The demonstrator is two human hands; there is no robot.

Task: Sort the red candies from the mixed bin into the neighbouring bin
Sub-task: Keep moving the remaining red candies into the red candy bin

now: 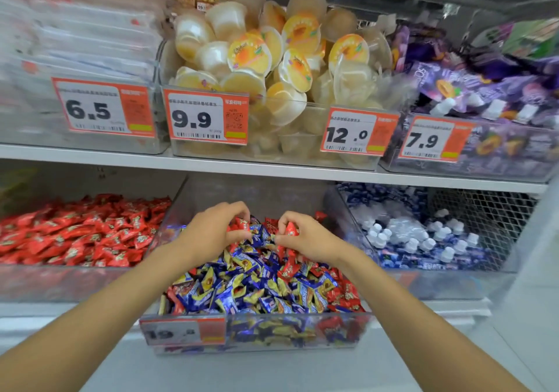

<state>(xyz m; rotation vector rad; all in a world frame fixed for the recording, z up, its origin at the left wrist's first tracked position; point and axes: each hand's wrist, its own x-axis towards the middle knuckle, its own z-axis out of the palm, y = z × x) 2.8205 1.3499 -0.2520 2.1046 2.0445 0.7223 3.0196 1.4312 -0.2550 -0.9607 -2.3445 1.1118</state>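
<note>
The left grip (217,231) is curling its fingers round red candies (242,223); the right grip (305,237) is pinching one red candy (292,230) between thumb and fingertips. Both grips are working close together over the far half of the mixed bin (287,316). Nearer than the grips, blue-and-yellow candies (242,289) are filling that bin, with red ones scattered among them. Left of the left grip, the neighbouring bin (60,282) is holding only red sweets. Beyond and above the grips, a shelf (90,152) is carrying jelly cups (272,59).
</note>
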